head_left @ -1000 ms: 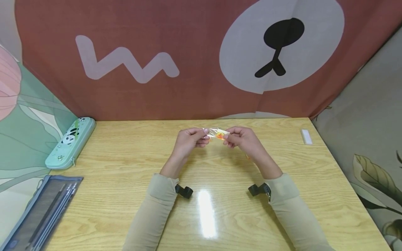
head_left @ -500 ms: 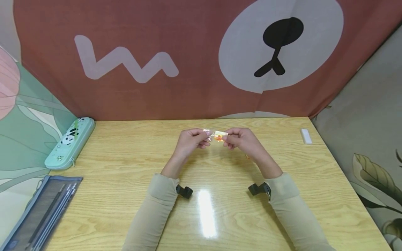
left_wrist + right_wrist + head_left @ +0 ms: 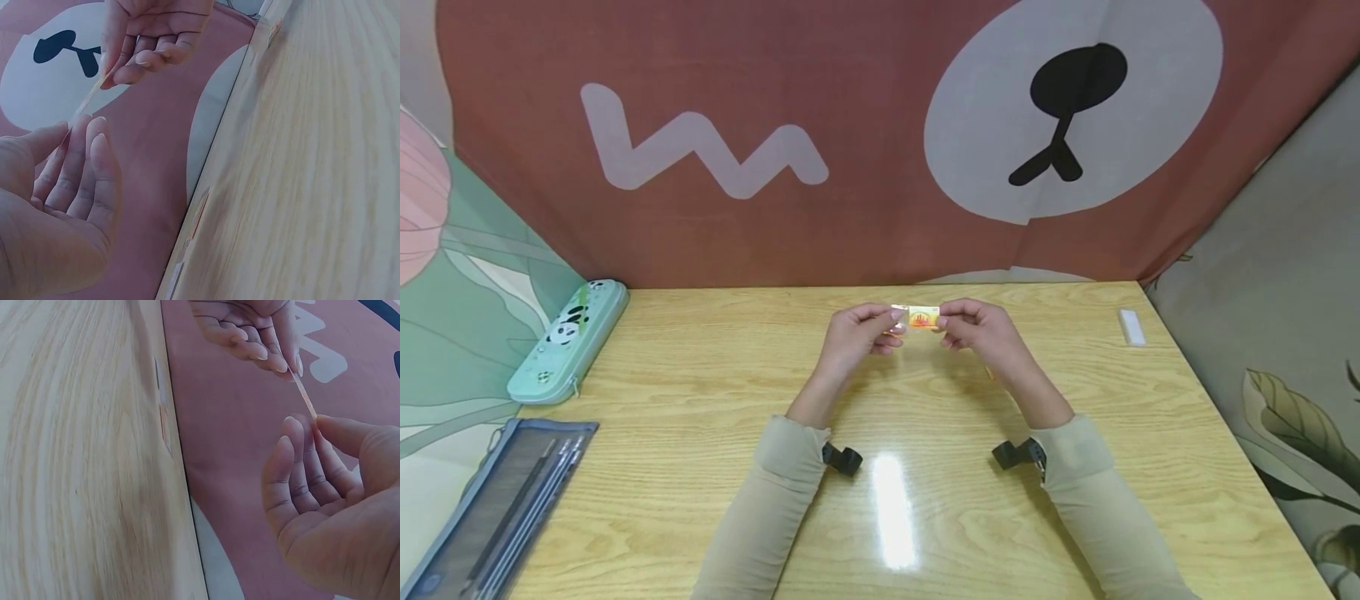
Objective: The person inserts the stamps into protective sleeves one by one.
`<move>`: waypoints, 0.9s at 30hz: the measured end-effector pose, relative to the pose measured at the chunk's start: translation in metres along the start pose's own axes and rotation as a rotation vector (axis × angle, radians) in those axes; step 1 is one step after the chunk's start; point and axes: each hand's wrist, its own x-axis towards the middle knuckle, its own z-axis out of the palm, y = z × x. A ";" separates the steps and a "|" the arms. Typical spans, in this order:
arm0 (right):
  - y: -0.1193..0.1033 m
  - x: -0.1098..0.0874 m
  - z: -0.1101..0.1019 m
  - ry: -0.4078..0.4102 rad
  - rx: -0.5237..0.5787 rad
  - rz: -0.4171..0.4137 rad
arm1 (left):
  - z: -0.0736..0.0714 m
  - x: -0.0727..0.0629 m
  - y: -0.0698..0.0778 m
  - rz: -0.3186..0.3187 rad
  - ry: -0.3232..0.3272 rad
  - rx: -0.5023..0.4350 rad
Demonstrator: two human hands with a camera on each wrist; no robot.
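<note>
A small flat wrapper [image 3: 923, 317], yellow and white with an orange print and a clear shiny part at its left, is stretched level between both hands above the table. My left hand [image 3: 852, 335] pinches its left end between thumb and fingers. At the other end, my right hand [image 3: 981, 330] pinches it the same way. Seen edge-on in the left wrist view, the wrapper [image 3: 89, 99] looks very thin. The right wrist view shows it as a narrow orange strip [image 3: 305, 397] between the fingertips.
At the right lies a small white block [image 3: 1132, 327]. A mint panda pencil case [image 3: 568, 342] is at the far left, with a dark mesh pouch [image 3: 512, 508] of pencils before it. A small orange scrap [image 3: 990, 374] lies partly hidden by the right wrist.
The wrapper has gone from slanting down to the right to lying level, with its printed face showing more fully. Both hands keep their pinch and have shifted only slightly.
</note>
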 end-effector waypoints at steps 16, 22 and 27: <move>-0.002 -0.001 -0.004 0.032 0.023 0.021 | 0.000 -0.004 0.001 0.234 -0.049 0.400; -0.002 -0.001 -0.005 0.031 0.027 0.033 | -0.003 -0.006 0.002 0.361 -0.059 0.602; -0.003 -0.002 -0.005 0.026 0.034 0.034 | -0.003 -0.007 0.001 0.373 -0.057 0.647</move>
